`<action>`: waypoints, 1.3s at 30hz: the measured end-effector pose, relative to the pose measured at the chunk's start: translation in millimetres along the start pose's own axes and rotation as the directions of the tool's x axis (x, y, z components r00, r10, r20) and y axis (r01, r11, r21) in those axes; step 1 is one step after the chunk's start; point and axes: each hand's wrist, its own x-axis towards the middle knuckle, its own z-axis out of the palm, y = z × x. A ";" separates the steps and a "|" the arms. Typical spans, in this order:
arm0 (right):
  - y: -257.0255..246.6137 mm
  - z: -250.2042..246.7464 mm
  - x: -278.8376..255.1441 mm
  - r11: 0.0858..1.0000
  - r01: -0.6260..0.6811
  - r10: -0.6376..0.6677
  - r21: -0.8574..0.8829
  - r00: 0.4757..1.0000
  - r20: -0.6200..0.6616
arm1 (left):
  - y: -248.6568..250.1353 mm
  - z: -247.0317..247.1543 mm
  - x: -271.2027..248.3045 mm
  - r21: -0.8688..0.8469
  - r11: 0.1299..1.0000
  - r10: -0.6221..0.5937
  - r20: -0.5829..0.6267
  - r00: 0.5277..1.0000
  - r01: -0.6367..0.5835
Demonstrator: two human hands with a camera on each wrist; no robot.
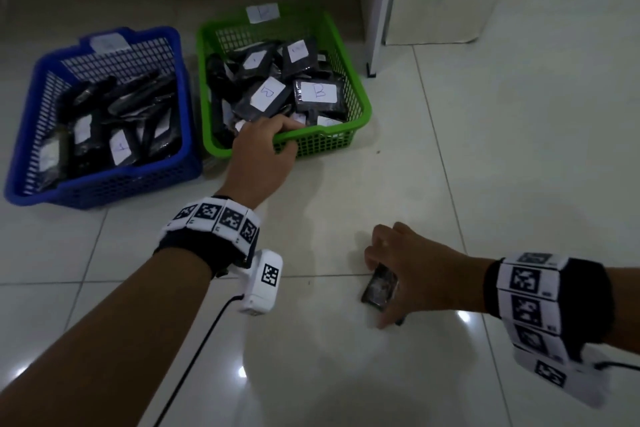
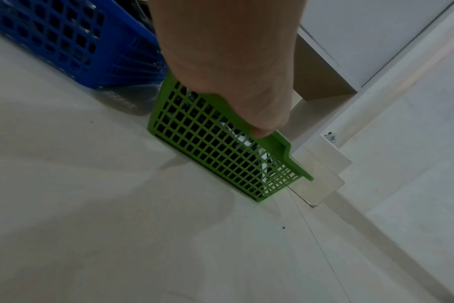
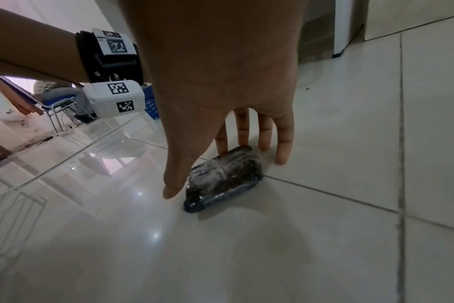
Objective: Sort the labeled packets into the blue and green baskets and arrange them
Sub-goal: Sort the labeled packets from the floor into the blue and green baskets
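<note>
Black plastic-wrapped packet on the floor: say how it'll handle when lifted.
The black plastic-wrapped packet lies flat, so it's unlikely to roll. Its glossy wrap may be slippery on the white floor tile. It looks plump and probably slightly soft.

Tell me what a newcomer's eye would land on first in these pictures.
First, the bright green plastic mesh basket and the blue plastic mesh basket beside it on the tiled floor, both heaped with black wrapped packets bearing white labels. The left hand grips the green basket's near rim. Nearer the viewer, the right hand reaches over a lone black plastic-wrapped packet on the floor.
</note>
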 end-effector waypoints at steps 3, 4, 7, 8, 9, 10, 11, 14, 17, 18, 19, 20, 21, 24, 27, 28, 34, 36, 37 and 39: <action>2.0 1.5 -1.5 1.000 0.022 -0.023 0.014 1.000 0.015 | 2.7 0.2 -0.1 -0.001 1.000 -0.030 0.002 1.000 0.030; 3.0 -0.3 -1.6 0.998 0.033 -0.033 0.047 0.999 0.004 | 3.6 0.5 -0.4 -0.015 0.999 -0.030 -0.004 1.000 0.030; 8.5 -11.3 3.8 0.899 -0.007 0.078 0.437 0.986 -0.144 | 3.9 1.9 -2.7 -0.075 0.997 -0.017 -0.027 0.999 0.015; 9.3 -17.3 8.1 0.753 -0.059 0.204 0.655 0.968 -0.148 | 2.6 2.3 -3.0 -0.080 0.997 -0.011 -0.035 0.999 0.008; 9.6 -25.3 14.2 0.510 -0.116 0.342 0.852 0.937 -0.077 | 0.6 3.0 -3.1 -0.074 0.997 -0.005 -0.042 0.999 0.002; 10.1 -33.3 20.1 0.224 -0.163 0.437 0.961 0.898 0.051 | -1.2 3.9 -2.6 -0.062 0.998 -0.001 -0.045 0.999 -0.002; 9.6 -42.0 24.2 -0.013 -0.170 0.475 0.985 0.866 0.156 | -2.6 4.4 -2.1 -0.050 0.999 0.000 -0.044 0.999 -0.002; 9.6 -65.6 29.8 -0.261 -0.074 0.498 0.962 0.844 0.200 | -5.0 5.5 0.0 -0.038 0.999 0.003 -0.043 0.999 -0.004; 10.1 -76.5 35.0 -0.245 -0.008 0.536 0.970 0.832 0.142 | -5.3 5.7 0.1 -0.043 0.999 0.001 -0.046 0.999 -0.003; 10.0 -77.9 35.9 -0.245 -0.002 0.544 0.970 0.828 0.139 | -5.2 5.9 0.1 -0.044 0.999 -0.002 -0.046 0.999 0.000; 10.5 -78.8 37.1 -0.248 0.002 0.547 0.969 0.825 0.139 | -5.3 6.1 -0.1 -0.044 0.999 -0.004 -0.046 0.999 0.002; 11.4 -79.4 38.4 -0.252 0.005 0.549 0.968 0.824 0.139 | -5.6 6.0 0.1 -0.044 0.999 -0.001 -0.048 0.999 -0.001; 12.3 -79.1 39.3 -0.250 0.001 0.553 0.968 0.821 0.142 | -5.7 6.1 -0.2 -0.042 0.999 0.005 -0.051 0.999 -0.007; 13.9 -78.0 40.0 -0.122 -0.051 0.581 0.991 0.806 0.113 | -5.7 6.3 -0.5 -0.037 0.999 0.020 -0.049 0.999 -0.021; 18.8 -87.1 41.4 0.024 -0.030 0.575 0.999 0.818 0.011 | -5.9 5.2 -1.6 -0.028 0.999 0.033 -0.048 0.998 -0.034; 21.4 -95.3 42.3 0.088 -0.007 0.561 0.996 0.827 -0.044 | -5.5 5.0 -2.7 -0.026 0.999 0.036 -0.044 0.998 -0.037; 29.3 -163.5 71.7 0.373 0.257 0.553 0.892 0.710 -0.436 | 2.6 -6.1 -27.6 -0.022 0.996 0.091 0.013 0.996 -0.091; 26.3 -165.5 83.7 0.465 0.268 0.508 0.844 0.700 -0.502 | 6.5 -12.1 -40.9 -0.012 0.994 0.109 0.046 0.993 -0.109; 23.3 -162.6 88.0 0.501 0.249 0.476 0.828 0.720 -0.505 | 7.7 -16.0 -48.0 -0.010 0.994 0.109 0.065 0.992 -0.108; 20.9 -151.0 93.1 0.624 0.160 0.403 0.764 0.773 -0.491 | 10.6 -21.8 -58.0 -0.036 0.994 0.110 0.081 0.991 -0.107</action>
